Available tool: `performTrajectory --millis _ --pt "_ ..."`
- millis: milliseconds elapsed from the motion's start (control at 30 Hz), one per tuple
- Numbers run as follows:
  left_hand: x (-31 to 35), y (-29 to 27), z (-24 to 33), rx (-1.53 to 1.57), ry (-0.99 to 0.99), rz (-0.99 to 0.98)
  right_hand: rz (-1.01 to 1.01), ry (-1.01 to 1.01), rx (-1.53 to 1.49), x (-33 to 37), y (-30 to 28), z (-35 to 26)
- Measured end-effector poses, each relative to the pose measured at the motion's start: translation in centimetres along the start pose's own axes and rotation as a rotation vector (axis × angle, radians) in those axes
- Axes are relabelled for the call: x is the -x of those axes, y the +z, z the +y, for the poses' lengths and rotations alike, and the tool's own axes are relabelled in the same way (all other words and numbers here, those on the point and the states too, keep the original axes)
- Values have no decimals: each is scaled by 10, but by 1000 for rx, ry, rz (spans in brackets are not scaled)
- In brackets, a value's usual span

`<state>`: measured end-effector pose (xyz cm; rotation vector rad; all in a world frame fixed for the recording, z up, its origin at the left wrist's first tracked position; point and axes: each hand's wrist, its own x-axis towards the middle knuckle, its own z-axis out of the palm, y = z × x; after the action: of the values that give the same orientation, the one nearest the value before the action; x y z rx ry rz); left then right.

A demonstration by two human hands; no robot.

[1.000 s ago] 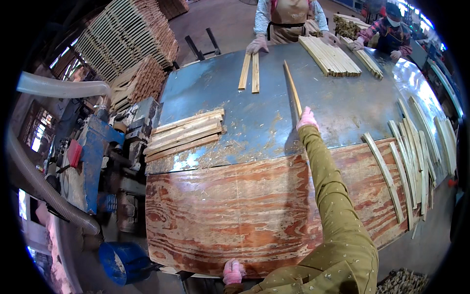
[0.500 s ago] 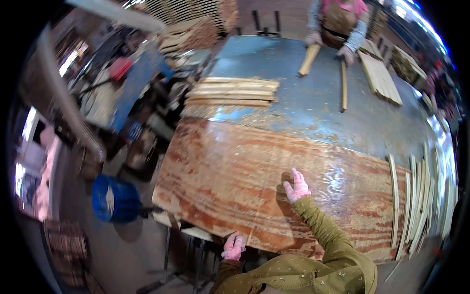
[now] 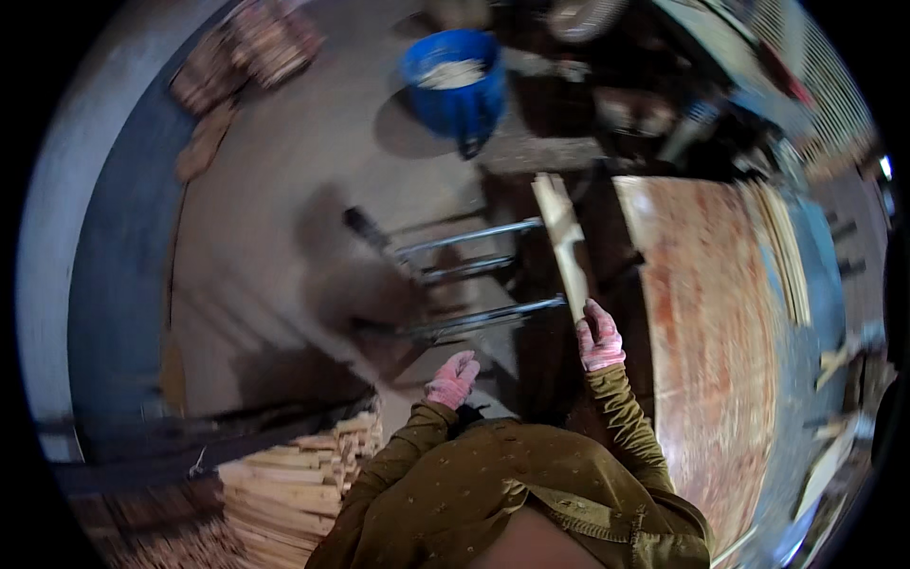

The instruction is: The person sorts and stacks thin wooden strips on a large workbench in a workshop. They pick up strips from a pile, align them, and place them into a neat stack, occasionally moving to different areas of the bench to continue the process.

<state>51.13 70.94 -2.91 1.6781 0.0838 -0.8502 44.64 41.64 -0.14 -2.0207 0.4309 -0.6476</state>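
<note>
My right hand [image 3: 600, 339], in a pink and white glove, is beside the near end of a pale wooden board [image 3: 561, 237]. Its thumb and forefinger stand apart, with no firm grip on the board to be seen. The board lies lengthwise along the left side of a table topped with reddish-brown plywood [image 3: 706, 313], above metal legs. Out in front of my body, my gloved left hand [image 3: 453, 379] hovers over the floor with loosely stretched fingers and nothing in it.
Metal legs [image 3: 474, 270] jut out left of the board. A blue bucket [image 3: 455, 90] of pale material stands ahead. Many wooden strips [image 3: 284, 484] are stacked at lower left. More strips [image 3: 785, 251] lie beyond the plywood. Bundles [image 3: 246, 57] sit at far left.
My view has swung left, from the tabletop to the floor beside it. My right hand has left its place over the plywood for the board. The left hand has left the table edge.
</note>
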Motion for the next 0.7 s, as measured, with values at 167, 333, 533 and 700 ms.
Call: performTrajectory --millis 167,333,533,700 --pt "-11 -125 -61 317 -3 360 -410 -232 26 10 133 -63" --pt "-19 -201 7 337 -58 908 -587 -228 72 -21 210 -110" --pt "-65 -318 -50 798 -251 880 -1063 -207 -43 -64 320 -169" --pt "-104 -365 -57 398 -422 521 -1534 -398 107 -54 433 -174"
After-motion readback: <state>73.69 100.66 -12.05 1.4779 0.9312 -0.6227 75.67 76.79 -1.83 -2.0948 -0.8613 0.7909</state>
